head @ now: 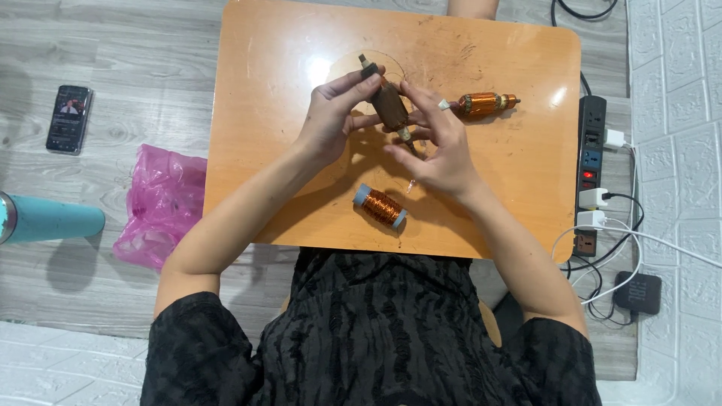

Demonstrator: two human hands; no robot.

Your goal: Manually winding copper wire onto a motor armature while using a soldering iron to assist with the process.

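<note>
While the left hand pinches the upper end of the dark motor armature above the table, the right hand closes its fingers round the lower shaft, a copper-wire spool lying at six o'clock and a wound armature at three.

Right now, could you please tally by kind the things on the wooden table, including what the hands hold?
Motor armatures: 2, a dark armature held by the left hand and right hand, and a copper-wound armature lying on the table.
Copper wire spools: 1, the wire spool.
Total: 3
</note>
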